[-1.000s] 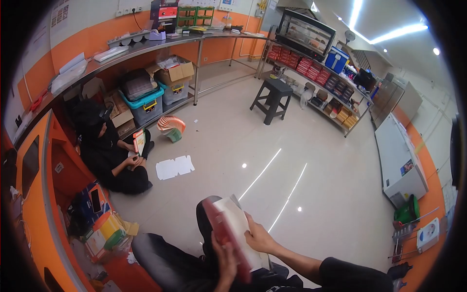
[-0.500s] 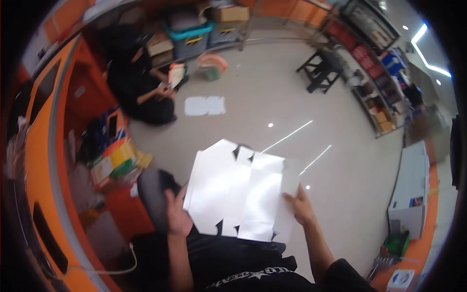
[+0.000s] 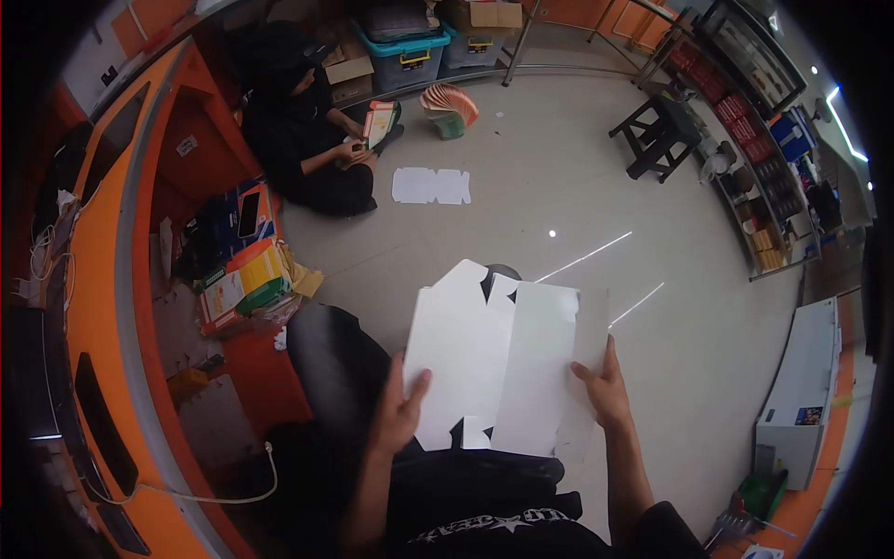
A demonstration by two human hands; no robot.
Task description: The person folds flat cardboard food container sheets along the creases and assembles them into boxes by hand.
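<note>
A white die-cut cardboard sheet [image 3: 461,345], creased lengthwise and notched at its far and near edges, is held over my lap. My left hand [image 3: 402,410] grips its lower left edge, thumb on the upper face and the other fingers partly hidden. At the right edge, my right hand [image 3: 602,384] pinches a pale flap, the thumb on top and the forefinger pointing away along the outer side. The two sides of the sheet tilt slightly toward each other at the crease.
Across the floor a seated person [image 3: 312,140] in black holds a printed box [image 3: 380,124]. Nearby are another white cut sheet [image 3: 431,185] and a fanned orange-green stack [image 3: 449,112]. Packages [image 3: 247,289] lie left; a black stool [image 3: 656,137] and shelves [image 3: 745,158] stand right.
The view has shifted, so the room appears farther right. My left thumb has come onto the sheet's face, and the middle panel looks narrower, with the sheet bent more along its crease.
</note>
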